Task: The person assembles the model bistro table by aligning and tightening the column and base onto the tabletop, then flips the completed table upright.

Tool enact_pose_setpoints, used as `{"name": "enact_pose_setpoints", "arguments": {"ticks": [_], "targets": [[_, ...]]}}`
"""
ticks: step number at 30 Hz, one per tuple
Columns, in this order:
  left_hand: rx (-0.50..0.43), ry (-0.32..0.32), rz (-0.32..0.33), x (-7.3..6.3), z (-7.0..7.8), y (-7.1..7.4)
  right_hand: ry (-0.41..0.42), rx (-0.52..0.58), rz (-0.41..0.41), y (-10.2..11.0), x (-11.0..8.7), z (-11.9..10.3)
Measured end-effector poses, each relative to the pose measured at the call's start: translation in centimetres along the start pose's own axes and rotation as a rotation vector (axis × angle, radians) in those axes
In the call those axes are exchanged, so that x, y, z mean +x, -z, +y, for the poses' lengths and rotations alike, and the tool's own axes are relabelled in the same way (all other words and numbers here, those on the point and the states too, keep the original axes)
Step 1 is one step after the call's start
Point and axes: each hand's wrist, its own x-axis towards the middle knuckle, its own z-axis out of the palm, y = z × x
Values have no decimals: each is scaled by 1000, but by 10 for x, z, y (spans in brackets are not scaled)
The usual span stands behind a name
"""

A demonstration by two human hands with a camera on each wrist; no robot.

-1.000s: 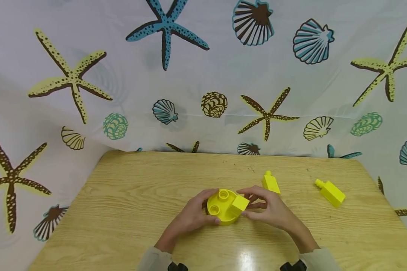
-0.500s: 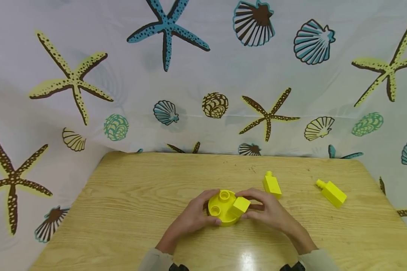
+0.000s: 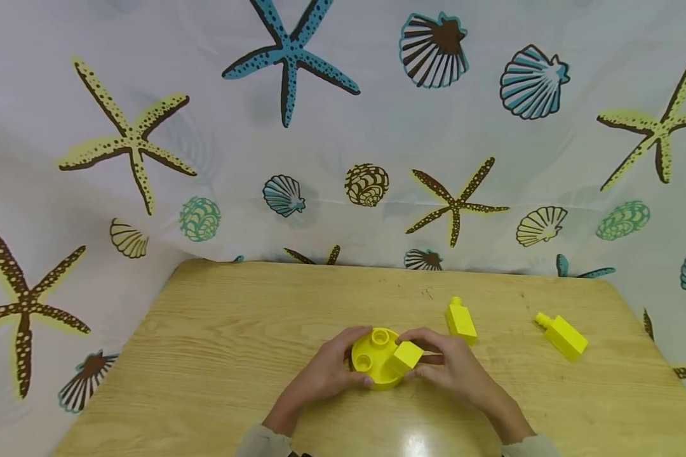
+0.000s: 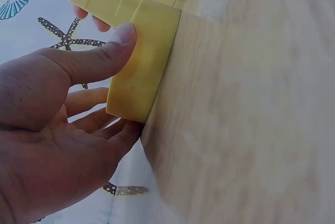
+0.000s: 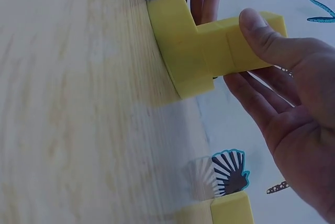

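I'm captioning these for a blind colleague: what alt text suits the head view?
A person's left hand holds a round yellow base on a wooden table while the right hand grips a yellow block on it. Two more yellow blocks lie to the right, before a white backdrop printed with starfish and shells.

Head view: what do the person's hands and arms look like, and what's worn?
The left hand and right hand are bare, without visible markings. The left sleeve and right sleeve are plain, pale greyish beige, ending short of the hands. A black sliver shows by the left sleeve, too cropped to identify.
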Motion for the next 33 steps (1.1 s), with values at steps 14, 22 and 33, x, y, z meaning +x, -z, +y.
{"name": "enact_pose_setpoints", "arguments": {"ticks": [14,22,33], "targets": [[49,38,-12,3,9,1,-97,136,-125,18,-5,-9],[100,-47,112,3,45,-17,-83,-21,191,48,-13,-10],[45,-52,301,5,58,-51,-310,-363,459,46,-15,9]]}}
